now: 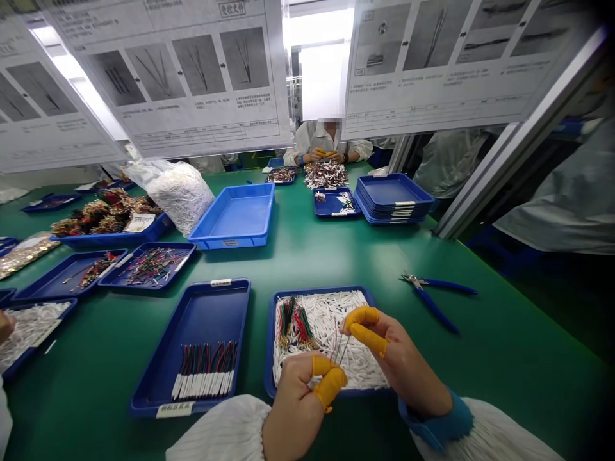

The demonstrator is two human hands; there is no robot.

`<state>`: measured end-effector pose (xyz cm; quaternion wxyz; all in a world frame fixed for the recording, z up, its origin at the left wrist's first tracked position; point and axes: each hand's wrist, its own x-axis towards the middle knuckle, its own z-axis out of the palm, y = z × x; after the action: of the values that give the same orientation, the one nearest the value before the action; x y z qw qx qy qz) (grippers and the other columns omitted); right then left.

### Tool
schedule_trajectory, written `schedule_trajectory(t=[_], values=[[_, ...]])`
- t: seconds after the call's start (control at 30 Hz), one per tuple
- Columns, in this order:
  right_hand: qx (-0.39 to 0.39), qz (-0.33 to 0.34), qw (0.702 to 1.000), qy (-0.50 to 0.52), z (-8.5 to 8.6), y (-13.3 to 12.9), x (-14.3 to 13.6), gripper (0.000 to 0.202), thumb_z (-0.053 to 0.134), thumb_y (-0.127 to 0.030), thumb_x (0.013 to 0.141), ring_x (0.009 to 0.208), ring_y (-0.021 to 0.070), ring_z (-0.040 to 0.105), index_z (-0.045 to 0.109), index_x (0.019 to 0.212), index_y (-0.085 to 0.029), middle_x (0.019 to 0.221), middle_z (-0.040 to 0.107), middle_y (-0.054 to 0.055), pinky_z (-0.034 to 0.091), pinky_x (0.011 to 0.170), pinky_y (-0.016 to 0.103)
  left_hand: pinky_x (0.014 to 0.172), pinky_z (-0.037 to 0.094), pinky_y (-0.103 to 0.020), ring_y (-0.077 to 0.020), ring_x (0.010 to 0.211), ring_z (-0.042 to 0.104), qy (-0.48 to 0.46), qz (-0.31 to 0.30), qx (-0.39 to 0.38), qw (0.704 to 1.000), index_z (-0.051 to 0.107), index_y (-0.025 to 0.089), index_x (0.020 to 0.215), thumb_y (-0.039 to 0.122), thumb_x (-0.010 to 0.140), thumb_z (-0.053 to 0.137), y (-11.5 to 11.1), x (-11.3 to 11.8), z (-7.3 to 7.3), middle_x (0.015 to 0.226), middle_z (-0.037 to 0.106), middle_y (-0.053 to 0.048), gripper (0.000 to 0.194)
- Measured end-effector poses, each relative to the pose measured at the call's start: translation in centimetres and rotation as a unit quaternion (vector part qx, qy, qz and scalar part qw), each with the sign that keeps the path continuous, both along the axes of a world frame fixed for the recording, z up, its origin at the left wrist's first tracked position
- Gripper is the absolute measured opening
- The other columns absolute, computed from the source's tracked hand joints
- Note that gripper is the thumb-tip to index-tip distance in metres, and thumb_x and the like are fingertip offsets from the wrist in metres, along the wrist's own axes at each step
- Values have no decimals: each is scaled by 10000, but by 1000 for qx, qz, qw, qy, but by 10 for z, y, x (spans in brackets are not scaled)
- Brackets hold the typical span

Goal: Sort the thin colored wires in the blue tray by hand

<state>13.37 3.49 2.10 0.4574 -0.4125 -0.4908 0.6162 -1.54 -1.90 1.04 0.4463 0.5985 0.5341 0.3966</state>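
Note:
Yellow finger cots cover the thumb and forefinger of both my hands. My left hand [307, 394] pinches the lower end of a few thin wires [339, 349], red and dark. Higher up, my right hand [384, 339] pinches the same wires near their tops. Both hands are over a blue tray [270, 346] filled with short white tubes [331, 307]. On those tubes, at the tray's left, lie bunches of red, green and black wires [298, 323] with brassy ends. Left of it, another blue tray [204, 307] holds a row of wires with white sleeves [204, 384].
Blue-handled pliers [427, 288] lie open at the right. Stacked trays [394, 198], a light-blue bin [235, 218] and a bag of white pieces [175, 192] stand farther back. Printed sheets [192, 77] hang above. A co-worker [327, 144] sits opposite; another person's hand [6, 325] shows at left.

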Motion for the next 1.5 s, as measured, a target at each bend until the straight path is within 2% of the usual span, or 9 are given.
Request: schedule_trajectory(t=[0.17, 0.33, 0.6, 0.83, 1.03, 1.1, 1.2, 1.37, 1.5], values=[[30, 1, 999, -36, 0, -2, 1, 139, 644, -330, 679, 755, 191, 558, 606, 704, -199, 704, 599, 16, 432, 753, 337, 556, 421, -239, -147, 568, 531, -5, -26, 4, 1000, 637, 142, 590, 270, 776, 537, -1, 2, 3, 588, 585, -38, 246], [16, -50, 998, -42, -4, -1, 1, 125, 661, -302, 654, 759, 194, 555, 611, 691, -194, 695, 603, 14, 433, 735, 328, 585, 419, -255, -161, 601, 531, 2, -26, 7, 1000, 650, 142, 615, 269, 779, 523, -1, 1, 1, 612, 594, -48, 243], [-20, 55, 998, 28, 5, 0, 2, 131, 636, -333, 706, 803, 183, 566, 618, 734, -206, 759, 625, 19, 418, 799, 340, 530, 397, -231, -145, 559, 509, -26, -39, -32, 998, 647, 121, 595, 247, 758, 521, -1, 3, 6, 580, 574, -45, 241], [47, 8, 998, -43, -2, -1, 2, 104, 673, -286, 661, 772, 183, 561, 640, 706, -199, 770, 632, 22, 438, 754, 322, 461, 339, -200, -109, 497, 447, -44, -72, -55, 995, 618, 113, 542, 185, 717, 522, -1, 2, 4, 530, 504, -13, 212], [23, -20, 998, -52, -5, 14, 15, 165, 585, -327, 747, 872, 194, 579, 601, 838, -190, 857, 641, 48, 433, 818, 345, 517, 369, -215, -132, 560, 485, -47, -16, -71, 996, 631, 123, 575, 221, 734, 519, -2, -1, 3, 571, 545, -26, 218], [39, -8, 992, -120, -13, 18, 17, 183, 561, -303, 759, 853, 203, 582, 575, 891, -177, 882, 629, 67, 457, 766, 346, 536, 377, -223, -138, 574, 493, -60, 27, -75, 995, 634, 128, 593, 244, 733, 529, 0, -3, 1, 583, 557, -26, 210], [140, 41, 940, -309, -25, 18, 11, 153, 529, -189, 753, 717, 199, 563, 580, 893, -152, 794, 599, 70, 469, 642, 336, 560, 381, -235, -143, 585, 503, -87, 61, -78, 991, 633, 133, 610, 252, 735, 527, 2, -5, -1, 600, 585, -28, 203], [291, 89, 806, -508, -30, 8, -8, 247, 476, 15, 663, 837, 227, 503, 606, 788, -155, 882, 558, 96, 431, 725, 347, 551, 371, -237, -139, 570, 493, -107, 61, -94, 988, 631, 133, 617, 240, 713, 540, 3, -4, -2, 579, 577, -15, 170], [281, 91, 784, -546, -26, 6, -12, 251, 449, 71, 602, 725, 201, 499, 553, 619, -156, 744, 549, 74, 415, 612, 286, 542, 365, -234, -136, 559, 490, -111, 56, -96, 988, 632, 133, 612, 235, 704, 540, 3, -3, -3, 567, 573, -12, 166]])
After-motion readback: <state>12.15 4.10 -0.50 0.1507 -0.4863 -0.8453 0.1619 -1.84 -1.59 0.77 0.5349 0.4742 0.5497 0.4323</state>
